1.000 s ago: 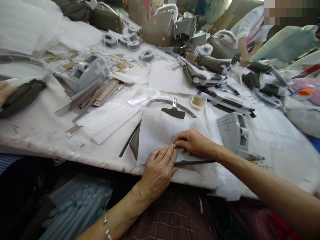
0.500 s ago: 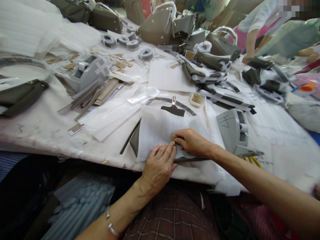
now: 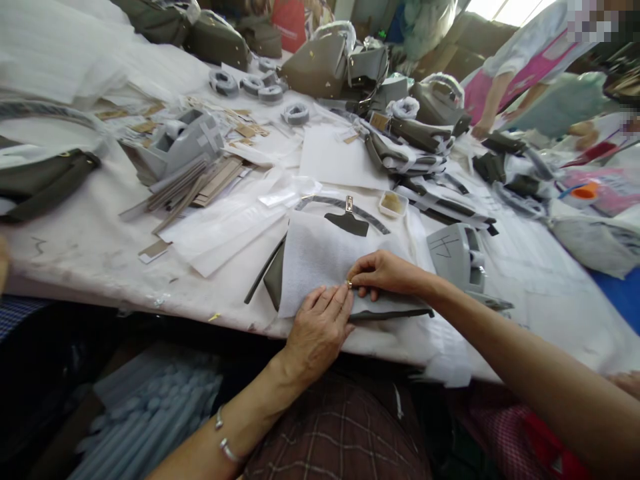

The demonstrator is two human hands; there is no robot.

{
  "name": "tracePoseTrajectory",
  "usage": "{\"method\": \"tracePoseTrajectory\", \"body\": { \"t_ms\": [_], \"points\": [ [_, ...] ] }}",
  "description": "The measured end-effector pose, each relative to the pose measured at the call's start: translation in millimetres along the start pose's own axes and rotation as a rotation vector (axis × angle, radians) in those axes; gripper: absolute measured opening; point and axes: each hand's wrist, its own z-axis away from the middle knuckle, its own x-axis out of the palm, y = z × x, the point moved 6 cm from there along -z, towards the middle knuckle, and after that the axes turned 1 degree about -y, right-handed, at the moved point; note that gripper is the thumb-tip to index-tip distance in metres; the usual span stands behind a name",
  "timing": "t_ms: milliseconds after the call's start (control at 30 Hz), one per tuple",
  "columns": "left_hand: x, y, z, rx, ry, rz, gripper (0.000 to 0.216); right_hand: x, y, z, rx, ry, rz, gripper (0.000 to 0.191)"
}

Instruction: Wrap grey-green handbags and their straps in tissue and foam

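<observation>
A dark olive handbag [image 3: 273,283] lies at the table's front edge, mostly covered by a white foam sheet [image 3: 311,257]. Flat on that sheet rests my left hand [image 3: 320,325], fingers extended, its fingertips beside a small gold-coloured metal clasp [image 3: 349,285]. My right hand [image 3: 387,273] pinches at this clasp with thumb and forefinger; the other fingers curl below. Beyond the sheet's far edge show the bag's flap tab [image 3: 346,224] with a metal plate [image 3: 349,204] and its plastic-wrapped handle [image 3: 320,199].
A small plastic tub [image 3: 393,205] stands behind the bag. Tape dispensers [image 3: 456,250] [image 3: 187,143] flank the work. Card strips [image 3: 213,187], tape rolls [image 3: 296,113] and more handbags [image 3: 320,63] cover the table. A co-worker's hand [image 3: 484,125] is at the far right.
The view has shifted slightly. My right hand's lower fingers show more around the clasp, while my left hand stays in place. Part of another person's hand now shows at the left edge.
</observation>
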Motion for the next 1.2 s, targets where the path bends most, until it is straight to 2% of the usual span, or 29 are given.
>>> {"method": "tracePoseTrajectory", "body": {
  "t_ms": [133, 300, 433, 600, 733, 867, 1067, 1200],
  "points": [
    [-0.6, 0.2, -0.5, -0.002, 0.01, 0.001, 0.049, -2.7, -4.8, -1.8, 0.002, -0.005, 0.093, 0.021],
    [-0.2, -0.2, -0.5, -0.011, 0.028, 0.008, 0.048, -2.1, -21.5, 1.2, -0.099, -0.008, 0.42, 0.013],
    [1.3, -0.9, -0.4, -0.009, 0.026, 0.016, 0.047, -0.7, -30.2, 3.6, -0.241, 0.087, 0.643, 0.01],
    [2.1, -1.4, -0.7, -0.004, 0.018, 0.027, 0.046, 1.8, -28.5, 4.5, -0.246, 0.143, 0.694, 0.011],
    [2.7, -2.1, -0.8, -0.006, 0.019, 0.041, 0.045, -7.2, -32.7, 5.8, -0.236, 0.275, 0.768, 0.011],
    [3.8, -2.5, -0.1, -0.003, 0.021, 0.05, 0.045, -21.4, -31.0, 9.5, -0.173, 0.396, 0.671, 0.011],
    [5.4, -2.7, 0.9, -0.007, 0.037, 0.059, 0.044, -11.6, -22.2, 10.8, 0.077, 0.244, 0.288, 0.019],
    [5.5, -2.5, 1.1, -0.011, 0.071, 0.058, 0.04, 1.6, -45.8, 7.6, 0.023, 0.195, 0.142, 0.022]
  ]
}}
